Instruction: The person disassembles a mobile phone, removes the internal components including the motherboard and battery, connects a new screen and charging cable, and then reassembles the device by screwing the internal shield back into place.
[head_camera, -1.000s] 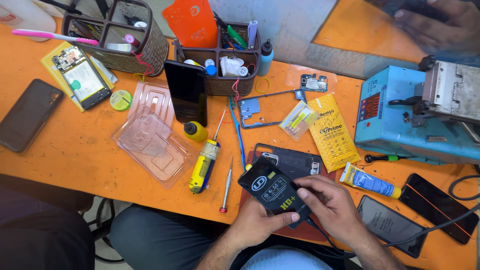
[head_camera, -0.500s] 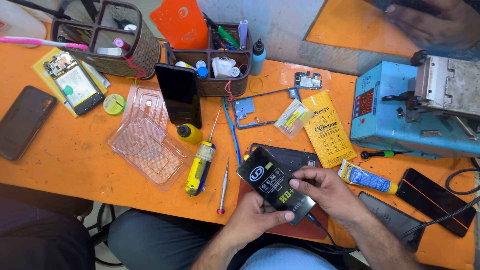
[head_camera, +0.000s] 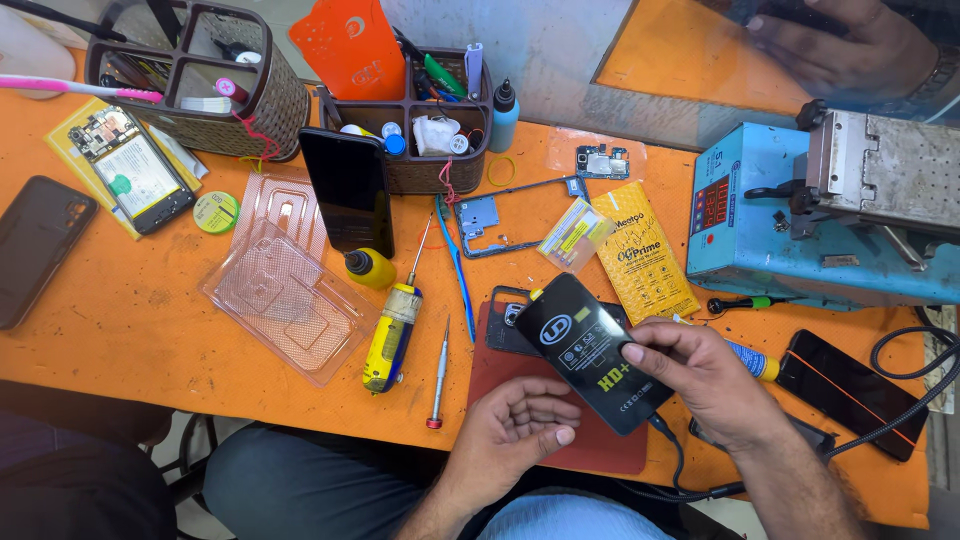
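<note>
Head view: our right hand pinches the black flat package above the red mat; our left hand lies open, empty, beneath. Risk we judge: one-handed grip slipping, package dropping onto the phone frame.

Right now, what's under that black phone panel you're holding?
Under the black panel held by the right hand lie a dark phone back and a red mat. The left hand is just below it. The panel hides most of the phone back.
</note>
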